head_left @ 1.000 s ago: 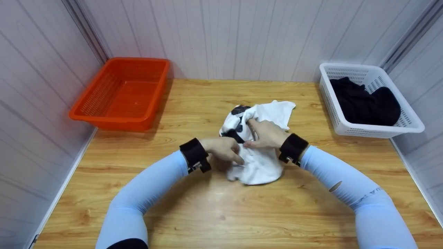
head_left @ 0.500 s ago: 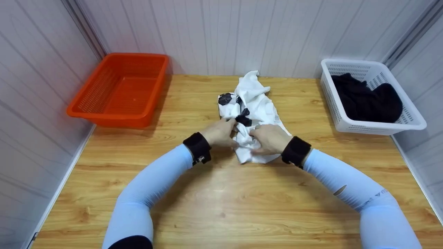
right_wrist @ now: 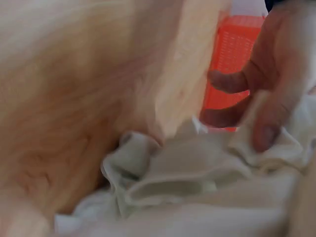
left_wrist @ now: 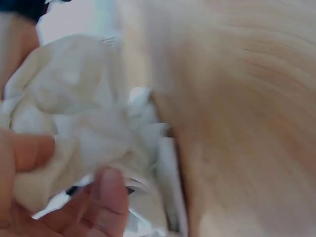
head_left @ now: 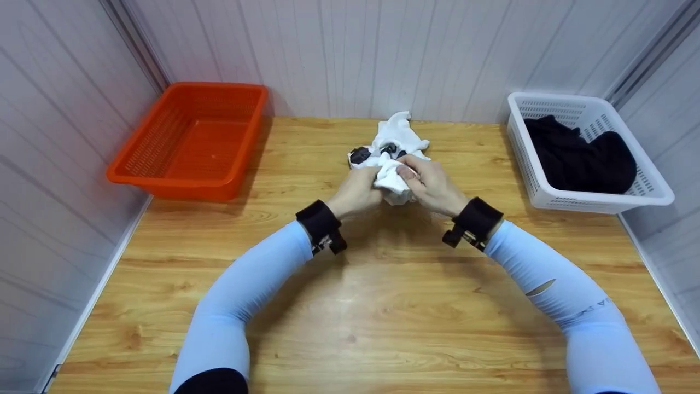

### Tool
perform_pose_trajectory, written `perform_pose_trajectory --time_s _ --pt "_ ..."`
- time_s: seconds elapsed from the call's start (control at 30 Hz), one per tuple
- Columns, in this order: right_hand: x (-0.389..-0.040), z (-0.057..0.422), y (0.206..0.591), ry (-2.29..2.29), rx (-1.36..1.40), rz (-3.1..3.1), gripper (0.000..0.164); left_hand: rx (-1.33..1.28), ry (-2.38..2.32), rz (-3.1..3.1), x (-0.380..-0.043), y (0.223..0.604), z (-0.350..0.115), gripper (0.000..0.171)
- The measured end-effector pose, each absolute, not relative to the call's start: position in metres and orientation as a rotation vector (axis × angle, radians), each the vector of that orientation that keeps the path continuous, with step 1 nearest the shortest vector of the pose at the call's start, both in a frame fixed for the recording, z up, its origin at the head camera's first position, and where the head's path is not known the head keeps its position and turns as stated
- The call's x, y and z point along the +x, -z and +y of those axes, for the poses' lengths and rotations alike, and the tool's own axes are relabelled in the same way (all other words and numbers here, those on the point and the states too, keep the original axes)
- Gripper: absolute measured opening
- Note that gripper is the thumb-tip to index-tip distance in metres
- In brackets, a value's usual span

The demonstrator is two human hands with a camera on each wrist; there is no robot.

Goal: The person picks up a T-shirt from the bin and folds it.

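A white garment with black patches (head_left: 402,134) lies bunched near the back wall, its near part lifted and gathered between the two hands. My left hand (head_left: 355,191) grips its left side. Opposite it, my right hand (head_left: 432,186) pinches the gathered cloth, thumb on top. The left wrist view shows creased folds of the garment (left_wrist: 74,84) with fingers bent around them at the lower left. In the right wrist view, loose layers of the garment (right_wrist: 192,158) spread below the left hand (right_wrist: 281,74), whose thumb presses on the cloth. The fingers beneath the folds are hidden.
An orange-red basket (head_left: 164,180) stands at the back left. At the back right is a white basket (head_left: 601,201) with dark cloth (head_left: 579,158) inside. Pale panel walls (head_left: 339,60) close off the back and sides of the wooden table (head_left: 350,317).
Both hands first drew the garment's upper part toward the back wall. Since then they have taken its near end and carried it up and away, over the far part.
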State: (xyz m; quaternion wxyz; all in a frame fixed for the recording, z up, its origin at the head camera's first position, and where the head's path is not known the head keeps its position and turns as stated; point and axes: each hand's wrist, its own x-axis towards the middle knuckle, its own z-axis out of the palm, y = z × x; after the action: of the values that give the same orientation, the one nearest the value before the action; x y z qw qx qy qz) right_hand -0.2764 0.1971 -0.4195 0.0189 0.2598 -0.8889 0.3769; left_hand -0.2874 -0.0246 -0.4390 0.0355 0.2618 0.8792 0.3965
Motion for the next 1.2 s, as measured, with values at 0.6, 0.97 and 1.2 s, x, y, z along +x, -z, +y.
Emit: perform_pose_trajectory --time_s 0.6,0.97,1.2 --pt "-0.297 0.254 0.416 -0.736 0.68 -2.598 0.033 0.501 -1.587 2.877 -0.305 0.412 -0.075 0.016" --pt "-0.299 0.295 0.386 -0.689 0.469 -2.313 0.036 0.348 -1.085 3.307 -0.329 0.417 -0.115 0.023" --pt "-0.286 0.303 0.381 -0.308 0.35 -3.109 0.059 0.332 -1.617 2.944 -0.327 0.416 -0.099 0.024"
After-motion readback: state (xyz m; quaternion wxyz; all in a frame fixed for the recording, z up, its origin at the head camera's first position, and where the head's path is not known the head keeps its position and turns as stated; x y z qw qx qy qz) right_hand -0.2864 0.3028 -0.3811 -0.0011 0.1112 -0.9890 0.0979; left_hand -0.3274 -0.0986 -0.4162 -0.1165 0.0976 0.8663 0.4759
